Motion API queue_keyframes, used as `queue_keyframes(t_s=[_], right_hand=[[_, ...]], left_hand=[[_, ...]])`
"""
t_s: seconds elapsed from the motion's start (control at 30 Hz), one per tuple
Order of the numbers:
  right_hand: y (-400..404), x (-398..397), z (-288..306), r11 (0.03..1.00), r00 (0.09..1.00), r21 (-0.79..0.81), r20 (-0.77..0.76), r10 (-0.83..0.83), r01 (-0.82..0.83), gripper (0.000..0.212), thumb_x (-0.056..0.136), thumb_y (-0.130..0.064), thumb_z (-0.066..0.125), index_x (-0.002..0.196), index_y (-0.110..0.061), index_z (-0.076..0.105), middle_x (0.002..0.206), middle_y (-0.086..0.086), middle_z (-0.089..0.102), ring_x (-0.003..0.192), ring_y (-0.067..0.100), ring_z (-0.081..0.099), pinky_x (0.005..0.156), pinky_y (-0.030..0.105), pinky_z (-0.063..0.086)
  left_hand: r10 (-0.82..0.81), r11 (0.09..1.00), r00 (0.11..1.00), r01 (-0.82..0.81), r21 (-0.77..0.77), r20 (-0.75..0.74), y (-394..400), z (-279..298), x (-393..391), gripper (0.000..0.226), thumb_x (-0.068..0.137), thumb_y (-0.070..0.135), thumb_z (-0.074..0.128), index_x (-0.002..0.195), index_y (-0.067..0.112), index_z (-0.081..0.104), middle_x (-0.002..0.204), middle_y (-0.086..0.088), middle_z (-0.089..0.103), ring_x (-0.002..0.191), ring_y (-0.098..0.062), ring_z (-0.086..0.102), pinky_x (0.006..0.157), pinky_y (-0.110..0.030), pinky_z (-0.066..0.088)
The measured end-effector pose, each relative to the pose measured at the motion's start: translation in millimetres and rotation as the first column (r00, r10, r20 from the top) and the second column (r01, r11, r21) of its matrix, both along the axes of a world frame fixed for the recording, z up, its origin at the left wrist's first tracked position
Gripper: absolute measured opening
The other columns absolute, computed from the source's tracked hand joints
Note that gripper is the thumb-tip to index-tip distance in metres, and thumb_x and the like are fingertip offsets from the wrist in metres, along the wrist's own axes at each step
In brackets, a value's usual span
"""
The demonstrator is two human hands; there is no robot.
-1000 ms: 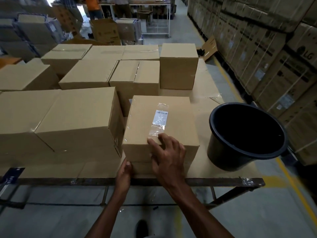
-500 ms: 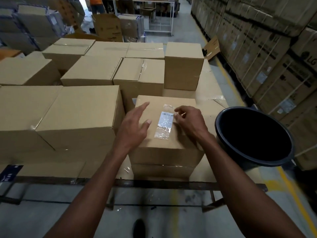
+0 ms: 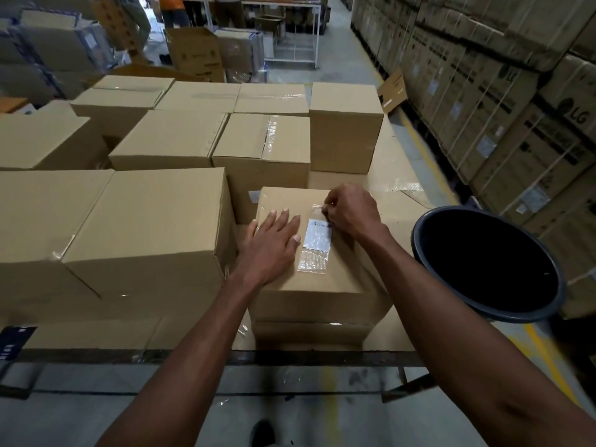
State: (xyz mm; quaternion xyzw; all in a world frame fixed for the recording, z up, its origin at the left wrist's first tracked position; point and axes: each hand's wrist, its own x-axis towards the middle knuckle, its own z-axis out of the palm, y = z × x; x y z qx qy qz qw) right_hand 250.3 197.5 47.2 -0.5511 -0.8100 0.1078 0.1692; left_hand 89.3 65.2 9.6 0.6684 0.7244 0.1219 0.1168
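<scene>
Cardboard box (image 3: pixel 322 287) | left hand (image 3: pixel 271 243) pressing top | right hand (image 3: pixel 351 211) pinching tape (image 3: pixel 314 258)

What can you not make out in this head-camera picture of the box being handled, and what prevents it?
Head view throughout.
Print on the white label: too small and blurred.
Inside of the black bucket: too dark to tell any contents.
Top of the box beneath the left hand: covered by the flat palm.
Upper bodies of the people at the back: cut off by the top edge.
</scene>
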Motion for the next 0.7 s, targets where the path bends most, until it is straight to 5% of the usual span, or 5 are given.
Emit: queue_keyframes(t_s=[0.27,0.47,0.7], right_hand=[[-7.1,-5.6,5.9,0.997,0.993,0.034,0.098,0.061,-0.065,0.008,0.090,-0.019,0.065,0.090,-0.018,0.073,0.098,0.006,0.071,0.093,0.033,0.066,0.072,0.036,0.047],[-34.5,10.5,23.0,0.995,0.997,0.074,-0.007,0.074,-0.074,0.005,0.090,-0.020,0.067,0.089,-0.022,0.072,0.097,-0.004,0.071,0.091,0.025,0.063,0.068,0.032,0.036],[-80.2,42.0,59.8,0.973,0.987,0.191,-0.060,0.146,-0.133,0.006,0.093,-0.031,0.069,0.087,-0.030,0.069,0.091,-0.012,0.069,0.080,0.016,0.065,0.064,0.030,0.042]], left_hand=[[-0.003,1.000,0.999,0.003,0.009,0.034,2.0,-1.5,-2.2,0.054,0.111,0.044,0.023,0.164,0.036,0.014,0.172,0.010,0.004,0.158,-0.012,-0.002,0.128,-0.046,0.000],[-0.024,1.000,0.997,0.025,-0.010,0.076,3.3,-1.4,-8.0,0.054,0.112,0.040,0.024,0.164,0.033,0.012,0.172,0.011,0.002,0.158,-0.011,-0.004,0.128,-0.045,-0.002],[-0.026,1.000,0.999,0.027,-0.012,0.046,4.0,-2.5,-7.8,0.054,0.112,0.040,0.023,0.164,0.033,0.010,0.171,0.010,0.002,0.158,-0.012,-0.004,0.128,-0.047,0.000]])
